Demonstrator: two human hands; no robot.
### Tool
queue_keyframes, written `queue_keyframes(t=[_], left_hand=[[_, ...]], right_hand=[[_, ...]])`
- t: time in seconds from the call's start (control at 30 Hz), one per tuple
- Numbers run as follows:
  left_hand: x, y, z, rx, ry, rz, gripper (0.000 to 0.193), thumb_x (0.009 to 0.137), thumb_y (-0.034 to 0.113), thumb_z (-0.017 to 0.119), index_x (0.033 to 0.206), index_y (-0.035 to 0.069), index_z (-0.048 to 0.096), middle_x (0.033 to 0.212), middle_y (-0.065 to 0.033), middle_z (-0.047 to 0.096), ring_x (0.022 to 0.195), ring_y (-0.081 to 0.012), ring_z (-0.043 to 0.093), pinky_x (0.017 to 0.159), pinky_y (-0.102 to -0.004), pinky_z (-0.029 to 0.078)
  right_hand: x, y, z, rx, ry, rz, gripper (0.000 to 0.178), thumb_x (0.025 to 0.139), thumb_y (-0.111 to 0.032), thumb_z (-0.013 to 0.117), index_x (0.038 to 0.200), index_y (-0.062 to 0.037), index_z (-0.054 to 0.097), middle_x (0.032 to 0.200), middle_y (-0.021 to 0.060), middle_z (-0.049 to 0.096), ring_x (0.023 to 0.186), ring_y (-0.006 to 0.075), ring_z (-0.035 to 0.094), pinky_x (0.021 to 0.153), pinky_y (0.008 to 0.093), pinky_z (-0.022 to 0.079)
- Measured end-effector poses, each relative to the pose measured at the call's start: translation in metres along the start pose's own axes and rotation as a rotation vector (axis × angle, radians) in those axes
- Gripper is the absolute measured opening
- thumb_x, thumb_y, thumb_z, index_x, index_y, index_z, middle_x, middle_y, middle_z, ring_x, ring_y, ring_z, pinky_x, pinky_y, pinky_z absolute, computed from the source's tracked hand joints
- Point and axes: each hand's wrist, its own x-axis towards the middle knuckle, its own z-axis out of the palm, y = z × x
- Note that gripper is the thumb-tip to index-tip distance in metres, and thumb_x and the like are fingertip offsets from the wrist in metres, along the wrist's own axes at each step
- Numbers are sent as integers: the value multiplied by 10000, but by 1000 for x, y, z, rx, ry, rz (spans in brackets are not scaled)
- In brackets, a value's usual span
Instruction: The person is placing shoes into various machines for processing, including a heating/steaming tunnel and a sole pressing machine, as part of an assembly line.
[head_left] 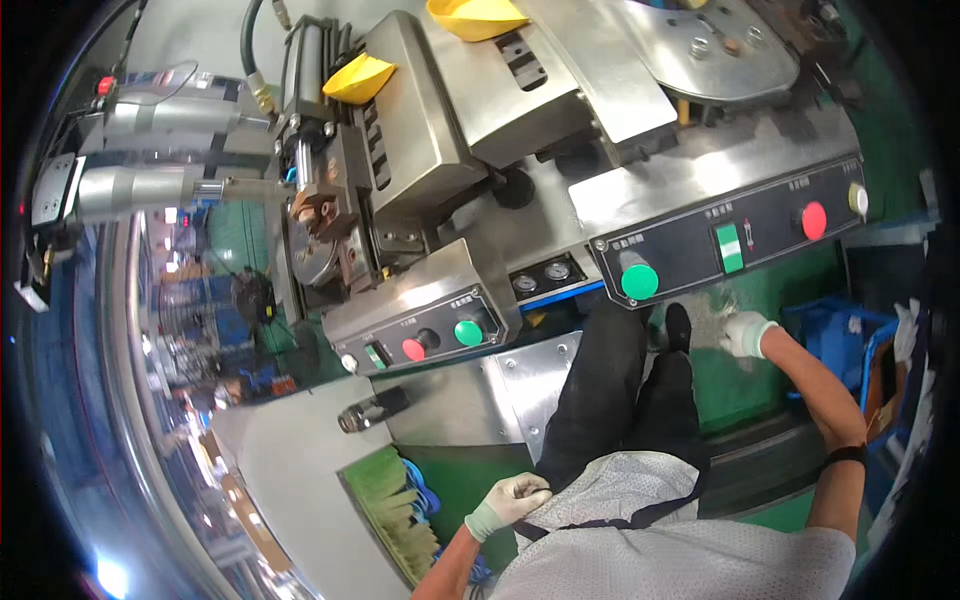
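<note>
My left hand (512,503), in a white knit glove, is beside my waist, near the black trousers (600,390) and a dark strap (645,516) at my shirt's hem. Its fingers are curled together; whatever they may pinch is hidden. Out to the right, my right hand (747,333), gloved too, hangs above the green floor below the control panel (770,232). Its fingers look loosely apart, slightly blurred, with nothing visible in them. That panel carries a green button (640,282) and a red button (812,220).
A second panel (418,335) with red and green buttons stands left of my legs. Behind it are a metal press head (318,215) and yellow scoop-shaped pieces (360,78) on steel housings. A blue cart (850,340) is at the right; a green brush-like mat (385,500) lies lower left.
</note>
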Motion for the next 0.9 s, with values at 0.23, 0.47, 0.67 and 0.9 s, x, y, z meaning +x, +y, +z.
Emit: queue_keyframes(t=[0.23,0.47,0.67,0.9], left_hand=[[21,-61,-46,78,-2,86,270,931,230,772,1109,32,724,930,42,688,852,-40,589,767,-231,503],[43,-109,-55,-151,222,475,328,1026,279,625,1215,20,692,991,-40,716,852,-84,642,790,-253,530],[50,-241,-36,-819,654,232,302,1070,248,521,1242,31,641,960,-99,692,795,-144,682,684,-302,583],[-55,-527,68,-746,1822,-346,386,986,239,646,1260,-29,602,1305,-233,588,1236,-367,536,1109,-450,399]], right_hand=[[12,-86,80,580,568,202,476,929,-389,643,1159,26,688,1131,240,717,1065,405,685,964,460,524],[5,-116,104,1048,502,165,349,960,-213,678,1199,42,653,1047,128,726,969,200,690,881,332,549],[40,-138,37,919,291,164,367,1002,-173,638,1303,18,555,1085,61,671,894,132,655,709,267,539],[76,-181,-33,381,150,-51,356,990,-115,646,1298,46,570,1182,104,677,1047,162,648,929,312,524]])
